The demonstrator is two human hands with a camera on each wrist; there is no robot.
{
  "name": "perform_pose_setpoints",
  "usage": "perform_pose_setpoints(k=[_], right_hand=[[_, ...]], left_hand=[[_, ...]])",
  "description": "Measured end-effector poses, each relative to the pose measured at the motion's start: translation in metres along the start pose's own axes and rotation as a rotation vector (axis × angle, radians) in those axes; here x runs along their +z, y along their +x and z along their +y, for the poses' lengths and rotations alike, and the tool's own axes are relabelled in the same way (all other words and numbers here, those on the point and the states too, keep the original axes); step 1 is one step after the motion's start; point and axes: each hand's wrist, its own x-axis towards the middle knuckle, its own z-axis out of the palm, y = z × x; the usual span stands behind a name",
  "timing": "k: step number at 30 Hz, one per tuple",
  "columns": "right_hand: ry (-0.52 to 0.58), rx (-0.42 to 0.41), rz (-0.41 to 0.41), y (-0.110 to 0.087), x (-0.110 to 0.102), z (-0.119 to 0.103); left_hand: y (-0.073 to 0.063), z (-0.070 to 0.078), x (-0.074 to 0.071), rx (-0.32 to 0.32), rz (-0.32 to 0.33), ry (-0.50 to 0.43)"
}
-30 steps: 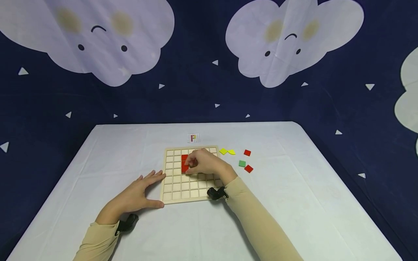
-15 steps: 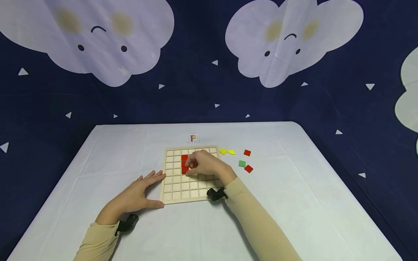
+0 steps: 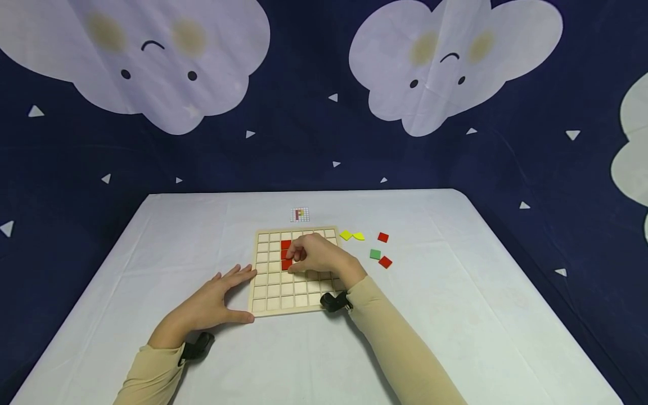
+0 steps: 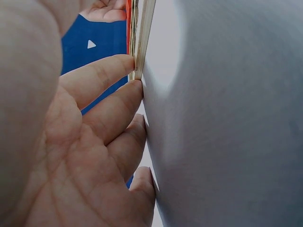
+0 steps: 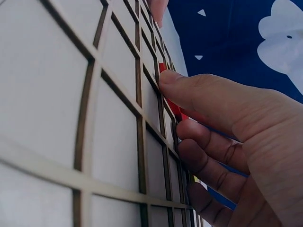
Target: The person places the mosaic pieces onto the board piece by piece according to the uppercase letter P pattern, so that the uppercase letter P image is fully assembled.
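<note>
A wooden grid board (image 3: 274,290) lies on the white table. Three red square tiles (image 3: 286,245) stand in a column in its cells. With thumb and index finger my right hand (image 3: 320,253) pinches the nearest of them, the lower red tile (image 3: 286,265), which sits in its cell. In the right wrist view the thumb covers part of a red tile (image 5: 175,109), and the other fingers curl beside it. My left hand (image 3: 217,301) is spread along the board's left side. Its fingertips touch the board edge (image 4: 146,33) in the left wrist view.
Right of the board lie two yellow pieces (image 3: 346,235), a green tile (image 3: 375,254), a red tile (image 3: 383,237) and another red tile (image 3: 386,262). A small printed pattern card (image 3: 300,214) lies behind the board. A dark blue curtain (image 3: 298,157) hangs beyond the table.
The right hand's fingers have shifted slightly, so more of the red column shows than a second ago. The left hand and the board have stayed still.
</note>
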Motion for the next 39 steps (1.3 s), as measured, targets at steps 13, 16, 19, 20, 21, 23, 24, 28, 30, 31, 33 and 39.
perform_pose_setpoints(k=[13,16,19,20,21,23,24,28,30,31,33,39], right_hand=[[0.016,0.003,-0.006,0.000,0.002,-0.001],[0.013,0.002,-0.008,0.001,0.002,-0.001],[0.011,0.003,-0.008,0.002,0.002,-0.001],[0.011,0.002,-0.008,0.002,0.001,-0.001],[0.008,0.000,-0.009,0.002,0.001,-0.001],[0.003,-0.007,-0.009,0.002,0.000,0.000],[0.000,-0.012,-0.008,0.001,-0.001,0.000],[-0.004,-0.023,0.006,0.000,-0.009,0.002],[-0.004,-0.024,0.015,-0.002,-0.014,0.005],[-0.010,-0.023,0.019,-0.003,-0.017,0.007],[-0.011,-0.018,0.028,-0.007,-0.025,0.012],[-0.012,0.028,0.087,-0.022,-0.053,0.033]], left_hand=[[0.000,0.001,0.000,-0.005,-0.011,-0.008],[0.000,0.001,0.000,-0.004,-0.011,-0.003],[0.000,0.001,0.000,-0.003,-0.010,0.001],[0.000,0.001,0.000,-0.004,-0.010,0.001],[0.000,0.002,0.000,-0.004,-0.010,-0.001],[0.000,0.002,0.000,-0.007,-0.008,-0.004],[0.000,0.002,0.000,-0.007,-0.008,-0.005],[0.000,0.002,0.001,0.005,0.002,-0.002],[-0.001,0.002,0.001,0.011,0.004,0.004],[-0.001,0.002,0.001,0.013,0.005,0.009],[0.000,0.002,0.001,0.009,0.004,0.012],[0.000,0.001,0.001,0.006,0.003,0.020]])
